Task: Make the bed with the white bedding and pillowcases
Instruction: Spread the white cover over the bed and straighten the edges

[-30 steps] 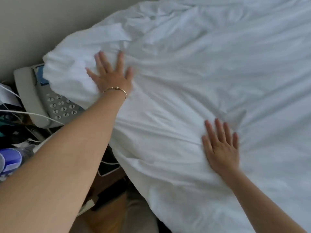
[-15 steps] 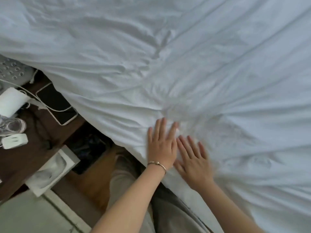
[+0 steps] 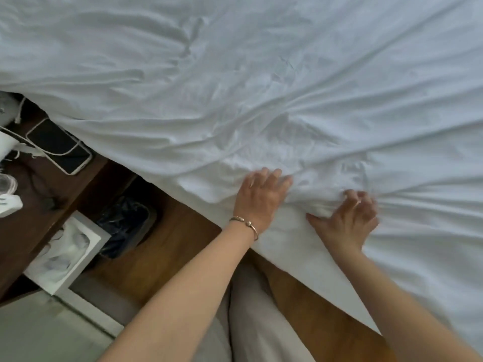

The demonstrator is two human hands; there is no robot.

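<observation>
The white bedding (image 3: 274, 82) covers the bed and fills the upper and right parts of the head view, creased, with wrinkles running toward my hands. Its edge hangs over the near side of the mattress. My left hand (image 3: 260, 198), wearing a bracelet, presses palm-down on the bedding at that edge with the fingers spread. A little to its right, my right hand (image 3: 349, 219) has its fingers curled into a bunched fold of the bedding, thumb stretched out to the left. No pillow or pillowcase is in view.
A dark wooden nightstand (image 3: 39, 205) stands at the left, bearing a phone (image 3: 60, 146), white cables and a charger. A white tissue box (image 3: 65, 250) and a bin with a dark bag (image 3: 128, 223) are beside it. My legs (image 3: 258, 317) stand on the wooden floor (image 3: 170, 244) against the bed.
From a spread reach a second ago, my hands came together at the near edge. Since then my right hand has slid right and curled its fingers into the fabric.
</observation>
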